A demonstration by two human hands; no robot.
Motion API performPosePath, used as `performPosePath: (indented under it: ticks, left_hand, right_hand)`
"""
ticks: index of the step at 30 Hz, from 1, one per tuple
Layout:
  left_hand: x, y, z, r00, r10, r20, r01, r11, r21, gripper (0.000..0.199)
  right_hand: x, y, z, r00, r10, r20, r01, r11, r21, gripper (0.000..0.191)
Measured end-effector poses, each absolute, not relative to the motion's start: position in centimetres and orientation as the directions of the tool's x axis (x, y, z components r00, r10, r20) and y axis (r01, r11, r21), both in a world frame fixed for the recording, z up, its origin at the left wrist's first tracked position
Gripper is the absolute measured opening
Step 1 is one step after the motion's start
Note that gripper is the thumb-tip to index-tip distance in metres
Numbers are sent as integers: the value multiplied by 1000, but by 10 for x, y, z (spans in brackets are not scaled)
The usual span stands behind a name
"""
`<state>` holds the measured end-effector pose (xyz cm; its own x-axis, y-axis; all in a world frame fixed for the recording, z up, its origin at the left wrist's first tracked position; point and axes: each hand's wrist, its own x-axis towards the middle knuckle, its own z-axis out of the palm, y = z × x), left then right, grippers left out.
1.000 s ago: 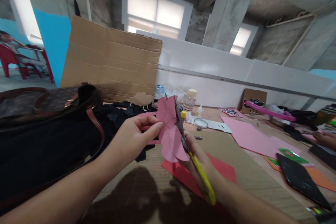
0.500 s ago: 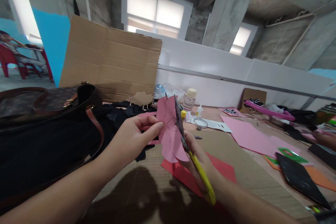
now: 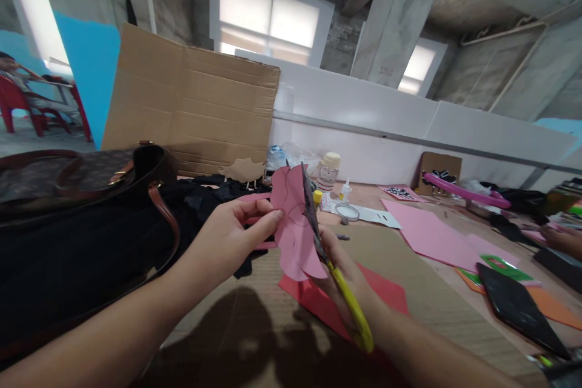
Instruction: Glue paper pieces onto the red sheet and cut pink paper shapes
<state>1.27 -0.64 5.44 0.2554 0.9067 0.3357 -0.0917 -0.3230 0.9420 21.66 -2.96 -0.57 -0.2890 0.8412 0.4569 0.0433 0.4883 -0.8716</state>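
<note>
Pink paper piece with wavy, scalloped edges (image 3: 291, 242): center of frame, held up above the desk, roughly upright. Thin dark curved lines drawn on its face, one running down the upper part, a rounded one mid-piece; lower right edge curls outward. Pink strips stick out past the left fingers; can't tell if same piece. Left hand (image 3: 243, 224), left of center, pinching its left edge between thumb and fingers. Right hand (image 3: 341, 260), lower center, gripping yellow-handled metal scissors (image 3: 342, 285); finger placement partly hidden. Dark, stained blade lies along paper's right side, pointing up. Flat red paper sheet (image 3: 388, 291) below, on brown cardboard (image 3: 418, 273).
</note>
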Motion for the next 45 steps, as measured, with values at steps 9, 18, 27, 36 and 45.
performPosePath:
  ticks: [9,18,27,36,45]
  left_hand:
    - [13,-7,55,246,905,348,-79,-339,937,25]
    - [12,-5,58,204,915,349,-47,-346,937,28]
    - [13,-8,62,195,926,324,-40,-323,946,34]
    - [12,-9,65,167,927,335,-58,-330,942,33]
    - [10,-8,68,144,933,330,-36,-328,944,36]
  right_hand:
    - [217,-30,-8,-283,853,438,61,472,-880,47]
    - [217,-35,0,-281,871,403,131,451,-883,52]
    - [217,-33,-4,-262,870,418,155,465,-871,49]
    - [214,-42,12,-266,901,344,150,391,-908,53]
    - [215,-40,5,-275,899,341,123,384,-915,52]
